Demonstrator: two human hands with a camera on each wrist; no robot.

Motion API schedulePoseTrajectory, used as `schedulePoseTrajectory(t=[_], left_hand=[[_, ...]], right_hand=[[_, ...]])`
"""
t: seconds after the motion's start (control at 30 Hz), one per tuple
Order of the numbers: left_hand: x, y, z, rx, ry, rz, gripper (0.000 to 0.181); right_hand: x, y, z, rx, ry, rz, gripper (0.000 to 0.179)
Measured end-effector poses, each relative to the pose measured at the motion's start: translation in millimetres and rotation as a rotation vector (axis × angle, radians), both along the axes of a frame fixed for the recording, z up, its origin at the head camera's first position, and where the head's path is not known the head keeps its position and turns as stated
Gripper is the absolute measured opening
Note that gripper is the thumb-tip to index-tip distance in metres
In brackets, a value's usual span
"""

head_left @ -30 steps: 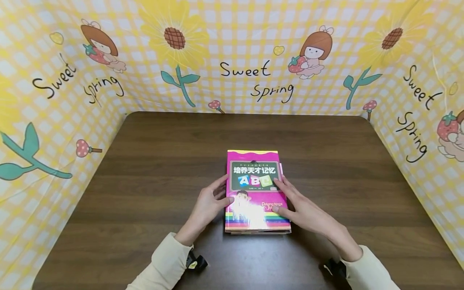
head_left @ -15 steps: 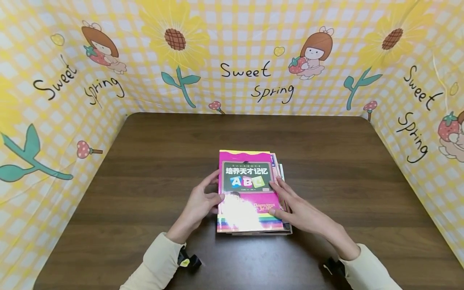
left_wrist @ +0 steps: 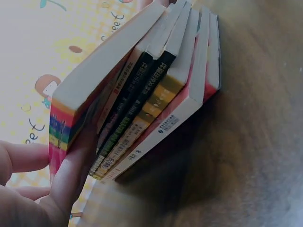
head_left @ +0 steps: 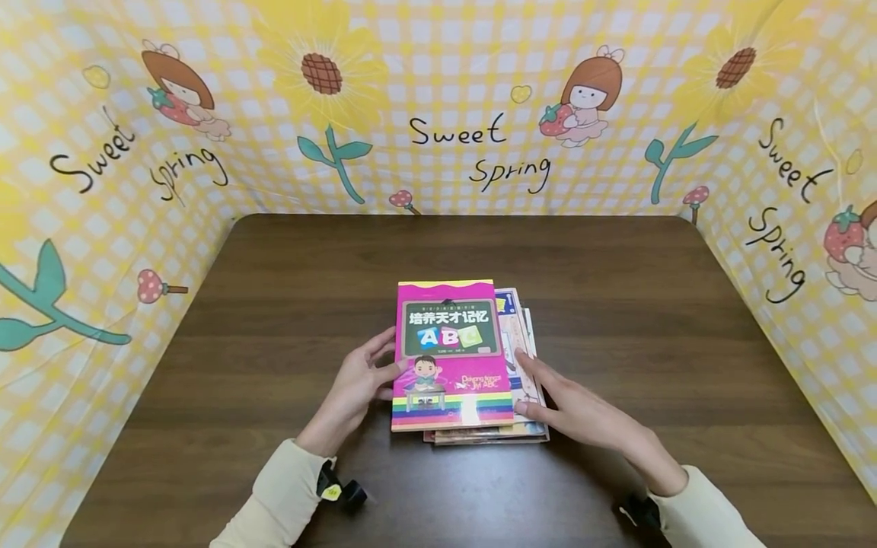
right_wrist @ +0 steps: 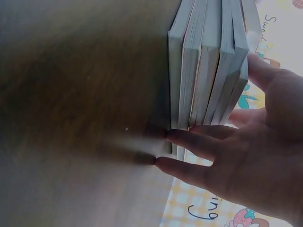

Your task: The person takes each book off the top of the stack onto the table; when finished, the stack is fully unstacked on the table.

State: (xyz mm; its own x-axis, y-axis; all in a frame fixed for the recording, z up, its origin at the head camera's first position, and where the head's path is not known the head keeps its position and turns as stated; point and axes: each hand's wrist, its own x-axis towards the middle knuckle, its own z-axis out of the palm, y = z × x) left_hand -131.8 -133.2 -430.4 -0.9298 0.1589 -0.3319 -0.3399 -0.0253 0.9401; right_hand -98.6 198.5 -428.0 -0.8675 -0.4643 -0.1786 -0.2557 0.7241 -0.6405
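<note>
A pink paperback book [head_left: 452,373] with a chalkboard, ABC letters and a rainbow band on its cover lies over a stack of books [head_left: 510,316], shifted to their left. My left hand [head_left: 349,392] pinches its left edge, thumb on the cover and fingers underneath. In the left wrist view the pink book's spine side is tilted up from the several thinner books [left_wrist: 158,101] below. My right hand [head_left: 575,399] rests along the right side of the stack, its thumb on the uncovered light book. Fairly straight fingers [right_wrist: 189,172] reach down toward the tabletop in the right wrist view.
The stack stands on a dark brown wooden table [head_left: 274,304]. A yellow checked cloth [head_left: 452,46] with flowers and "Sweet Spring" lettering hangs around the back and sides. Black wrist devices [head_left: 339,491] sit at both pale cuffs.
My left hand has slid the pink book leftward off the stack, baring more of the light book beneath. My right hand has stayed nearly in place against the stack.
</note>
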Motion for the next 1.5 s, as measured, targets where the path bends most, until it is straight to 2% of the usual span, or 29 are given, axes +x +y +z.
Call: schedulePoseTrajectory(t=[0.2, 0.37, 0.63, 0.77, 0.9, 1.07, 1.2, 1.37, 1.5], left_hand=[[-6.2, -9.3, 4.4, 0.003, 0.018, 0.009, 0.064], [-20.0, -17.1, 15.9, 0.041, 0.041, 0.019, 0.063], [-55.0, -31.9, 41.7, 0.087, 0.082, 0.074, 0.063], [-74.3, -41.6, 52.5, 0.086, 0.075, 0.116, 0.062], [-96.0, -50.6, 56.7, 0.052, 0.042, 0.157, 0.062], [-125.3, -65.9, 49.9, -0.038, -0.041, 0.176, 0.063], [-145.9, -78.5, 34.0, -0.126, -0.093, 0.179, 0.063], [-164.9, -86.0, 12.7, -0.316, -0.065, 0.158, 0.060], [-173.4, -89.4, 4.3, -0.481, -0.049, 0.129, 0.061]], right_hand=[[-0.5, -2, 1.0, -0.010, 0.015, 0.023, 0.083], [-0.8, 0, 1.6, 0.005, 0.003, 0.013, 0.082], [0.8, -1, 1.4, 0.030, 0.022, 0.021, 0.081], [0.8, -1, 1.8, 0.031, 0.033, 0.039, 0.080], [0.6, -2, 3.0, 0.030, 0.021, 0.052, 0.079], [0.2, -5, 0.2, 0.023, 0.014, 0.068, 0.079], [1.6, -9, -3.6, 0.020, -0.012, 0.075, 0.079], [3.6, -14, -5.6, 0.019, -0.038, 0.075, 0.079], [4.3, -16, -6.7, 0.014, -0.051, 0.078, 0.078]])
